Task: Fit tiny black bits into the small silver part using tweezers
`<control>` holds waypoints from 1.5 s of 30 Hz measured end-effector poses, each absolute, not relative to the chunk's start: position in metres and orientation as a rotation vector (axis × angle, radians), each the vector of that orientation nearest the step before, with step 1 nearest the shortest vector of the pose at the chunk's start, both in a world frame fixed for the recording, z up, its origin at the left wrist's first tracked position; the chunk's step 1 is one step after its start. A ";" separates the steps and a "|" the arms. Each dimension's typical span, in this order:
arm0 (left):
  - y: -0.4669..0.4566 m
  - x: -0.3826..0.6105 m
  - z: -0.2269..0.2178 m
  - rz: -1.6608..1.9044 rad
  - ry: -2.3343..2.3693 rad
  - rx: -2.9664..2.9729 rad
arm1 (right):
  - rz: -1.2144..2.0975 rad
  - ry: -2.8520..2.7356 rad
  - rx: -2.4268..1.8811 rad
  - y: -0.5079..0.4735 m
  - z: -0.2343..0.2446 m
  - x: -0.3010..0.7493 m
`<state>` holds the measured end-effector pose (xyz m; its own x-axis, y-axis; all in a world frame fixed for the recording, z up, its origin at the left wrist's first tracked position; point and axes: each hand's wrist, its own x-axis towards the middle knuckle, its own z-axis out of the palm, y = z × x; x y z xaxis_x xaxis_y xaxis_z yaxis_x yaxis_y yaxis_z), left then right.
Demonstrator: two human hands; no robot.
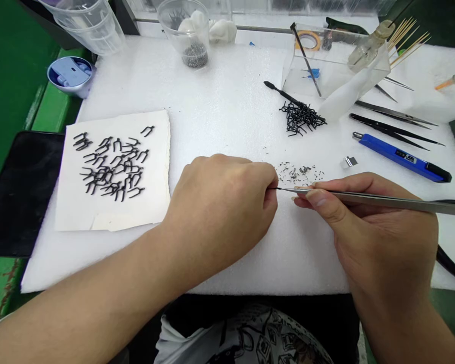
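Note:
My left hand [227, 202] is a closed fist resting on the white foam mat [227, 101], its fingertips pinched on something too small to make out. My right hand [367, 227] grips metal tweezers [382, 201], whose tip reaches into the left hand's pinch. Just beyond the tip lies a scatter of tiny dark specks [299, 173]. A tangled pile of small black forked parts [301, 117] lies farther back. On the left, a white paper sheet [98, 207] carries several of the same black parts [111, 164], laid out apart.
A blue utility knife [402, 157], dark tweezers [394, 130] and a small metal clip [349, 162] lie at right. A clear box [333, 60] holds tools and sticks at the back. Plastic cups [189, 30], a blue dish [70, 76] and a black pad [20, 192] stand around the mat.

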<state>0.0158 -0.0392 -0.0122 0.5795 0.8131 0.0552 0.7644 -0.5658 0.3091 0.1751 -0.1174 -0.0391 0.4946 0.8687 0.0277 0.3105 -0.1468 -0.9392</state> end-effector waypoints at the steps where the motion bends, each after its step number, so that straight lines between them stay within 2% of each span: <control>1: -0.039 0.016 -0.013 0.293 1.306 2.561 | 0.676 -1.008 -1.703 -0.117 -0.039 0.175; 45: -0.040 0.017 -0.014 0.227 1.354 2.631 | 0.624 -1.090 -1.779 -0.117 -0.037 0.174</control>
